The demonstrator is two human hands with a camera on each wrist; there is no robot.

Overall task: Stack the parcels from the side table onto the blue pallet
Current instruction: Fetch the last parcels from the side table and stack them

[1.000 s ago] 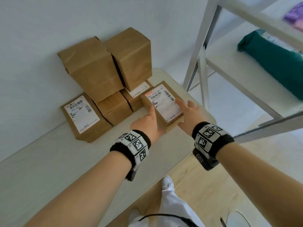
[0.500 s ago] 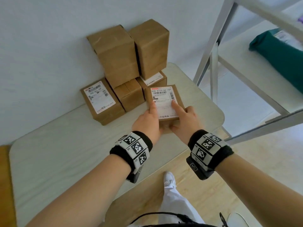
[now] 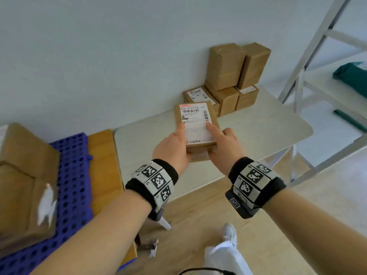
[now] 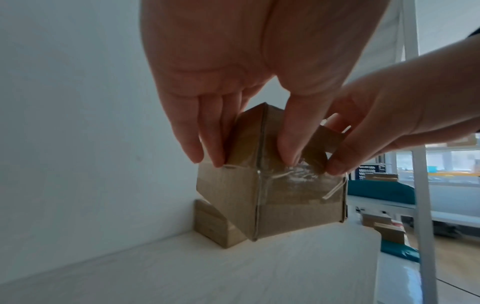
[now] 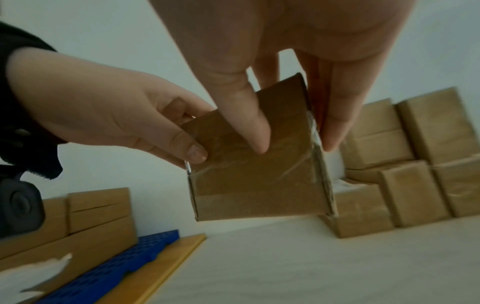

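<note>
1. The blue pallet (image 3: 73, 175) lies at the left and already bears brown parcels (image 3: 21, 185); five stacked parcels (image 3: 228, 82) wait against the wall, so much work seems left.
2. The pale side table (image 3: 258, 133) stands beside a white rack (image 3: 309, 80), on a wooden floor.
3. The labelled parcel (image 3: 196, 126) hangs above the table, the left hand (image 3: 170, 149) and right hand (image 3: 222, 145) pinching its near end, thumbs on top.

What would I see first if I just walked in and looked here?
First you would see the small brown parcel with a white label, held up in the middle by the left hand and the right hand, above the side table. Behind it, more brown parcels are piled at the table's far end against the wall. On the left lies the blue pallet with a big box on it.
</note>
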